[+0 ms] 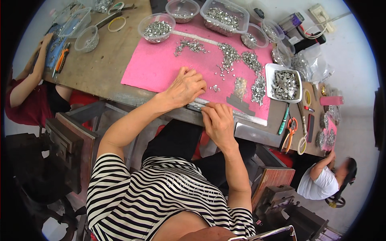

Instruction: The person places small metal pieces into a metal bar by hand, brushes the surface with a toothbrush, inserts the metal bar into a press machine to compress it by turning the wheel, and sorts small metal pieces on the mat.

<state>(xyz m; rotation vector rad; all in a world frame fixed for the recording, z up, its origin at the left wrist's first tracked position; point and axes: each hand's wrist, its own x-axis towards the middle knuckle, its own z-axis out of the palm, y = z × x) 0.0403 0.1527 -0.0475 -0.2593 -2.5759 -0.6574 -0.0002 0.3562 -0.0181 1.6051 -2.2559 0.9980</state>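
My left hand (187, 86) rests at the near edge of a pink ribbed mat (148, 60), its fingers curled. Anything inside it is too small or hidden to make out. Close by on the right, my right hand (219, 122) has thumb and fingers pinched together at the table's front edge; what they grip cannot be seen. Between the two hands a narrow metal strip (196, 106) runs along that edge. Just beyond them lies a little cluster of shiny metal parts (215, 88). Larger heaps of small silvery parts (229, 56) spread over the mat's right half, beside a patch of yellowish pieces (240, 87).
Behind the mat stand clear tubs of metal parts, including a round bowl (157, 29) and a rectangular tub (225, 18). Right of it are a white tray (299, 90), orange-handled pliers (290, 134), a green pen-like tool (283, 120) and scissors (302, 142). Co-workers sit at both sides.
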